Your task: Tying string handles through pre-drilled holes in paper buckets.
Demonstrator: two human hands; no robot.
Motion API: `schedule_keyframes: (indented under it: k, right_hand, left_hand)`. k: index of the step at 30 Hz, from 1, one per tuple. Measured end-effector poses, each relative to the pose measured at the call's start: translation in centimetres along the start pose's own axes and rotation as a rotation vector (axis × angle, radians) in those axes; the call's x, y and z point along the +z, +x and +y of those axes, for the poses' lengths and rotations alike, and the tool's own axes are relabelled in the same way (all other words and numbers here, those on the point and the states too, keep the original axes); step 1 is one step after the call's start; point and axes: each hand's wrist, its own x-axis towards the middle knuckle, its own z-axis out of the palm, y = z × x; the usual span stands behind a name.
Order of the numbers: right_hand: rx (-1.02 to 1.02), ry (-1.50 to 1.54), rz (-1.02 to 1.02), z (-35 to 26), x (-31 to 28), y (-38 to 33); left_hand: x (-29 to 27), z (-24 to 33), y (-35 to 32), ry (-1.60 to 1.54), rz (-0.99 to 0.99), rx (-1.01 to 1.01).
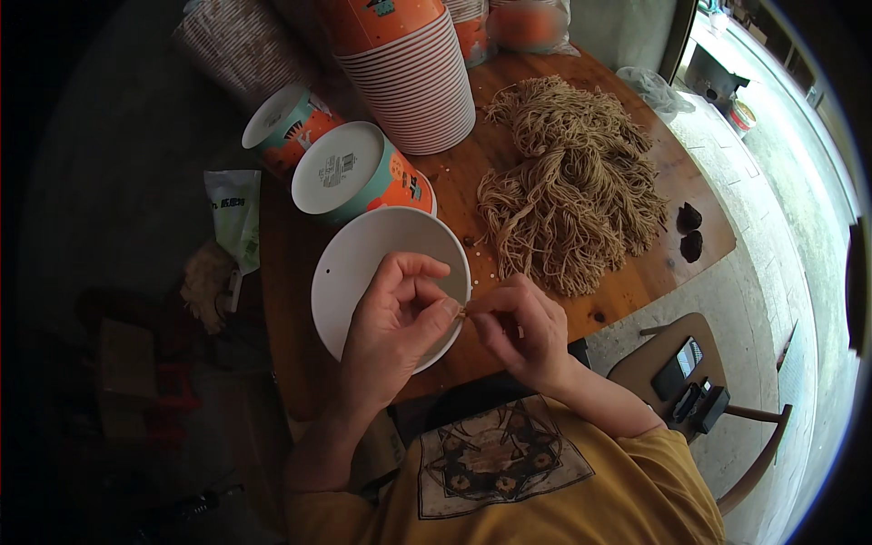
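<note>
My left hand [400, 313] is over the white bowl [350, 263], its thumb and a finger pinched together. My right hand [527, 329], beside the bowl's right rim, is also closed in a pinch. Where the two sets of fingertips meet, a small tan strand [462, 312] shows between them; most of it is covered by the fingers. A large heap of tan, cord-like strands [581, 191] lies on the wooden table [645, 286] beyond my right hand.
Behind the bowl are two upturned orange-and-teal paper tubs [338, 171] and a tall stack of paper tubs [409, 86]. Two dark pieces [690, 232] lie near the table's right edge. A chair [686, 354] at the right holds a phone [690, 356].
</note>
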Motion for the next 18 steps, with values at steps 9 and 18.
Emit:
schedule_keyframes:
  k: [9,18]
  right_hand:
    - [0.32,0.421,0.012,0.07,0.6,-0.78]
    - [0.297,0.286,0.0,-0.31,0.48,-0.33]
  left_hand:
    - [0.0,-0.09,0.2,-0.052,0.0,-0.022]
    - [0.43,-0.03,0.07,-0.018,-0.005,-0.002]
